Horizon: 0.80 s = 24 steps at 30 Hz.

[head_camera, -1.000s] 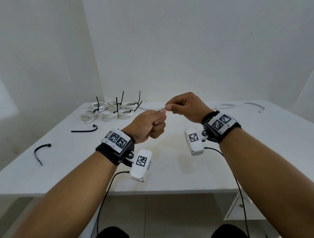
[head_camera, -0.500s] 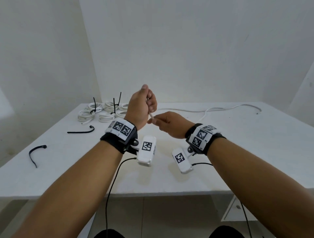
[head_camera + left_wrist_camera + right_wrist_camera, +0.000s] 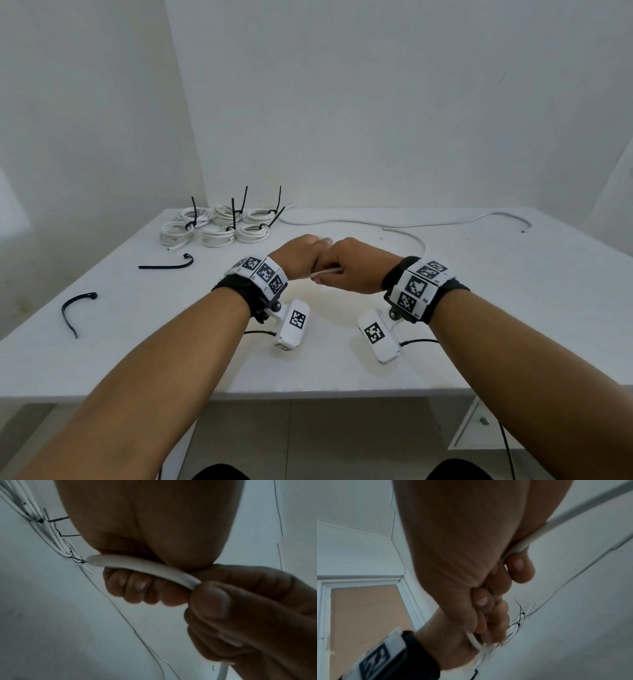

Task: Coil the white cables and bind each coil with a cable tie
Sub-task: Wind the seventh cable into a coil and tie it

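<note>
A loose white cable [image 3: 356,224] snakes across the far half of the white table [image 3: 513,308] and ends between my hands. My left hand [image 3: 301,255] is fisted with its fingers curled around the cable [image 3: 144,568]. My right hand [image 3: 346,270] touches it from the right and pinches the same cable [image 3: 529,539] between thumb and fingers. A short white stretch of cable [image 3: 327,272] shows between the two hands above the table's middle. How much is wound inside the left fist is hidden.
Several finished white coils [image 3: 219,226] bound with black cable ties lie at the table's back left. Two loose black cable ties [image 3: 168,264] [image 3: 73,310] lie on the left side. The table's front edge [image 3: 308,394] is near my forearms.
My left hand has dropped from its raised position and both hands now meet low over the table. The loose cable has been drawn nearer, curving toward my right hand.
</note>
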Each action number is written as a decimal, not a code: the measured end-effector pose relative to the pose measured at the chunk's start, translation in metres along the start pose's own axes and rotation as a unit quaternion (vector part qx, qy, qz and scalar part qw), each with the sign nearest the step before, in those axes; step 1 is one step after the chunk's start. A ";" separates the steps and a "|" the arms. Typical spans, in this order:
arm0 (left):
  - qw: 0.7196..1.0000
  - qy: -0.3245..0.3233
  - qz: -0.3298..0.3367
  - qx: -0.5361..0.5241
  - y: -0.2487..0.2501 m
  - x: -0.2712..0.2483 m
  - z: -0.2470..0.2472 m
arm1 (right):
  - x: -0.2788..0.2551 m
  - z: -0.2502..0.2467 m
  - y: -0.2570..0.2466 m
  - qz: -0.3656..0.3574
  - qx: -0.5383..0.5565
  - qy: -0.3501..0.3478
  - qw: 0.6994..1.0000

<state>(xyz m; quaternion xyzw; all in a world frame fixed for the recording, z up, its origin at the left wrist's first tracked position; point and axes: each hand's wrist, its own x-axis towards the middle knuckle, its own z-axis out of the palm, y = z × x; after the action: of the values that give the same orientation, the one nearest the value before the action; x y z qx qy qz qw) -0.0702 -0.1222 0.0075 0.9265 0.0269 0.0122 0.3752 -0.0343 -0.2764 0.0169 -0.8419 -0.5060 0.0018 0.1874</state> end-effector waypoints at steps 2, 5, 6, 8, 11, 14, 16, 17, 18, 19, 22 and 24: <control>0.998 -0.056 0.000 -0.028 -0.003 0.000 0.000 | 0.000 -0.005 0.006 -0.004 0.024 0.032 0.999; 0.991 -0.091 0.008 -0.100 -0.006 -0.004 0.005 | 0.001 -0.010 0.009 0.006 0.058 0.043 0.997; 0.989 -0.094 0.015 -0.116 -0.007 -0.004 0.007 | 0.001 -0.012 0.009 0.005 0.074 0.049 0.996; 0.980 -0.102 0.014 -0.171 -0.010 -0.004 0.008 | 0.002 -0.017 0.010 0.005 0.097 0.075 0.992; 0.972 -0.121 0.018 -0.201 -0.010 -0.010 0.004 | 0.002 -0.030 0.021 0.023 0.140 0.122 0.982; 0.966 -0.110 0.063 -0.226 -0.008 -0.016 0.003 | 0.000 -0.037 0.031 0.015 0.184 0.141 0.973; 0.949 -0.089 0.081 -0.291 -0.005 -0.017 -0.001 | 0.003 -0.037 0.035 0.017 0.201 0.173 0.964; 0.938 -0.079 0.089 -0.325 0.000 -0.018 -0.003 | 0.005 -0.036 0.038 0.027 0.211 0.192 0.958; 0.926 -0.072 0.100 -0.356 0.004 -0.019 -0.005 | 0.007 -0.034 0.041 0.035 0.223 0.203 0.953; 0.917 -0.068 0.111 -0.378 0.008 -0.020 -0.008 | 0.009 -0.032 0.043 0.038 0.239 0.205 0.948; 0.895 -0.059 0.150 -0.416 0.022 -0.023 -0.013 | 0.011 -0.022 0.039 0.023 0.279 0.186 0.942; 0.881 -0.045 0.167 -0.440 0.030 -0.023 -0.014 | 0.015 -0.013 0.034 0.022 0.294 0.175 0.939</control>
<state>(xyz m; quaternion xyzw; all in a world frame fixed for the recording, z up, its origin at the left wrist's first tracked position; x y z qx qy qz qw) -0.0925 -0.1349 0.0383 0.6562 -0.1533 0.0434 0.7375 0.0043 -0.2824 0.0213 -0.7471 -0.4237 0.0067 0.5121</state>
